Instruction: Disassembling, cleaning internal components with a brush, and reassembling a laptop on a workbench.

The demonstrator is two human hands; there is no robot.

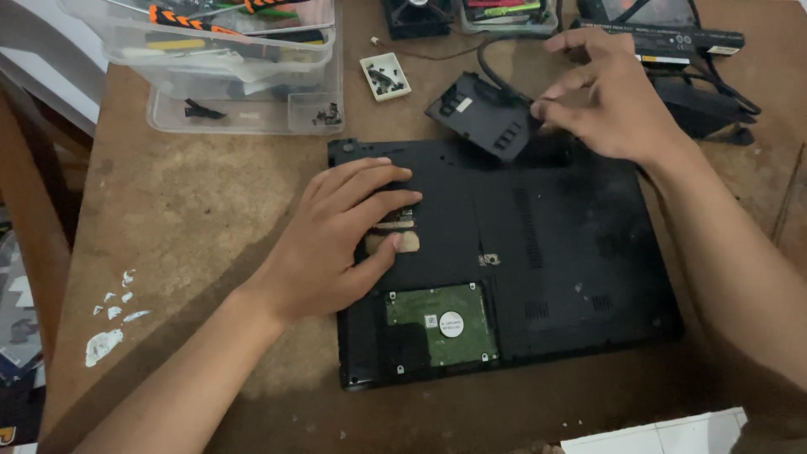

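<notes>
Laptop (538,252) lies upside down at centre frame on the counter (193,210), long axis left to right. Left hand (336,244) rests flat and open on its left half, fingers spread over an open bay, gripping nothing. Right hand (609,97), upper right, pinches a black cover panel (483,113) by its right edge, tilted above the laptop's back edge. Hard drive (439,324) sits exposed below the left hand.

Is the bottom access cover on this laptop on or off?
Off. The right hand holds the black cover lifted above the laptop, and the hard drive lies exposed.
</notes>
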